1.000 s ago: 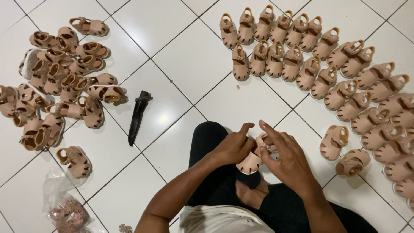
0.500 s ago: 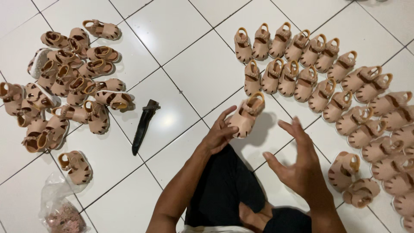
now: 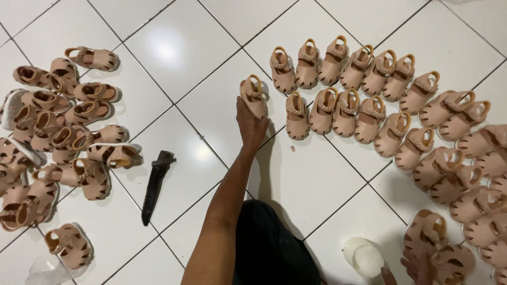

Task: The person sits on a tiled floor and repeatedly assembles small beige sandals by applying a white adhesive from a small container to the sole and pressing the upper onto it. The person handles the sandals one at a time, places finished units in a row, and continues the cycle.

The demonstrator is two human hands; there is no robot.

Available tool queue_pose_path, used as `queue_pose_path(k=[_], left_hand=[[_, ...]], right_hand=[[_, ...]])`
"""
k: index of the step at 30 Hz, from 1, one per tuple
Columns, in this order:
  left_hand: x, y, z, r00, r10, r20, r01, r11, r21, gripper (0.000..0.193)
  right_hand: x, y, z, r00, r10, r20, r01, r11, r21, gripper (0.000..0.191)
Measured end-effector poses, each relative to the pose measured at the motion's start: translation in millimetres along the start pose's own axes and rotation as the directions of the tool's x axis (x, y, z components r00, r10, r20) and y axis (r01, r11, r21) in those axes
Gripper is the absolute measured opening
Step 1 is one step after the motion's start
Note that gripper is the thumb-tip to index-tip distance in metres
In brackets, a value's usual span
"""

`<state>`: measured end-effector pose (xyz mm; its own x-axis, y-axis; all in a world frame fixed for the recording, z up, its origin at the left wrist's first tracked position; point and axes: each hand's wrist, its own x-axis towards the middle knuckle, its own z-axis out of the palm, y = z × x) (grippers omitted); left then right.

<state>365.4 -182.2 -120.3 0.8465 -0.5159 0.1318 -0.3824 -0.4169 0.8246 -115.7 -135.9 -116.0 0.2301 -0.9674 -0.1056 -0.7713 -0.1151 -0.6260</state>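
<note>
Stretching forward since a moment ago, the left hand (image 3: pixel 251 124) is gripping a tan baby sandal (image 3: pixel 254 95) by its heel, setting it beside the neat sandal rows (image 3: pixel 369 100), while the right hand (image 3: pixel 417 266) is resting, fingers loosely spread, on a sandal pair (image 3: pixel 441 248).

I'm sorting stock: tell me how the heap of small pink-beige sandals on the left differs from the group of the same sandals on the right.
The left heap of sandals is jumbled, with pairs overlapping and pointing every way; the right group of sandals stands in neat rows, heels away from the person. The left hand sets one sandal at the right group's row end; no hand touches the left heap. Both lie on white floor tiles and look alike.
</note>
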Motion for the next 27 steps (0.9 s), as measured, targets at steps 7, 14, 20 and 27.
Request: queue_pose_path(k=[7, 14, 20, 27], left_hand=[[18, -19, 31, 0.998, 0.04, -0.041, -0.04, 0.999, -0.01, 0.108], [37, -21, 38, 0.998, 0.015, -0.067, -0.016, 1.0, -0.013, 0.105], [42, -21, 39, 0.999, -0.049, -0.002, 0.049, 0.994, -0.093, 0.101], [45, 0, 42, 0.995, 0.031, 0.096, 0.002, 0.945, -0.327, 0.094]], right_hand=[[-2, 25, 17, 0.983, 0.185, 0.014, -0.184, 0.981, -0.061, 0.126], [11, 25, 26, 0.916, 0.349, 0.198, -0.326, 0.935, -0.14, 0.12], [17, -21, -5, 0.91, 0.359, 0.209, -0.332, 0.931, -0.152, 0.12], [11, 10, -15, 0.919, 0.363, 0.153, -0.345, 0.929, -0.135, 0.12]])
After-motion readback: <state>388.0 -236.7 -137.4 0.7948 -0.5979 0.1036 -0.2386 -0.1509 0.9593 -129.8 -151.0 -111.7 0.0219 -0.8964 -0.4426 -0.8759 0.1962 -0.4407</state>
